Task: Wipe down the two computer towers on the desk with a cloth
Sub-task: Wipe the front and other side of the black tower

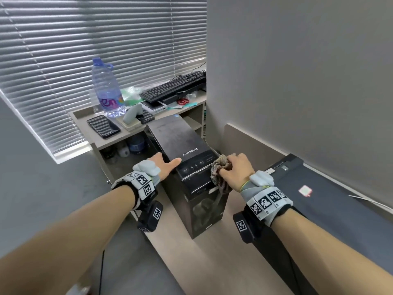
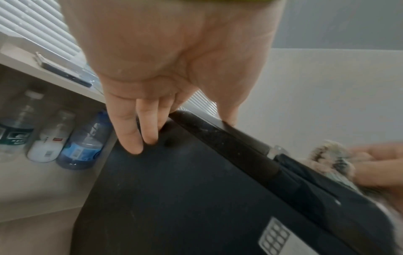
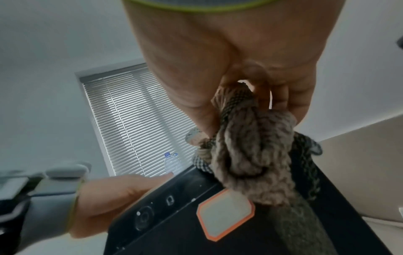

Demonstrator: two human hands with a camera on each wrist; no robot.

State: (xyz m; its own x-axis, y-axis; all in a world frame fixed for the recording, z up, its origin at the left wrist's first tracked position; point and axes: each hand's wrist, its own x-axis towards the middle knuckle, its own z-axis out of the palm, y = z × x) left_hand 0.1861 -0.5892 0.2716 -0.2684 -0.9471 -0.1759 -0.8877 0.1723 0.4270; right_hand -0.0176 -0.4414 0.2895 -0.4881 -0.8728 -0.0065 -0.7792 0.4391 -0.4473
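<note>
Lenovo computer tower (image 1: 187,150), black and dusty on top, stands upright on the pale desk (image 1: 212,252) in the middle of the scene, its front panel facing the person. A second black tower (image 1: 331,201) lies to the right, against the grey wall. The left hand (image 1: 164,163) rests on the left top edge of the upright tower, thumb laid across the top and straight fingers (image 2: 130,138) pressed flat against the left side panel. The right hand (image 1: 238,169) grips a bunched brownish checked cloth (image 1: 220,173) in curled fingers and holds it against the tower's top right front corner, with a loose tail of cloth hanging down the front.

Likely risks from here: the tall, narrow tower seems only lightly braced, so a hard sideways wipe could tip or slide it toward the desk's left edge. The hanging tail might snag on the front ports and buttons (image 3: 144,217), or press the power button by accident. Wadded so tightly, the cloth may smear dust rather than lift it. Just beyond the tower, a shelf (image 1: 85,116) holds a large water bottle (image 1: 107,92) and a keyboard (image 1: 172,86); a long stroke could knock them.
</note>
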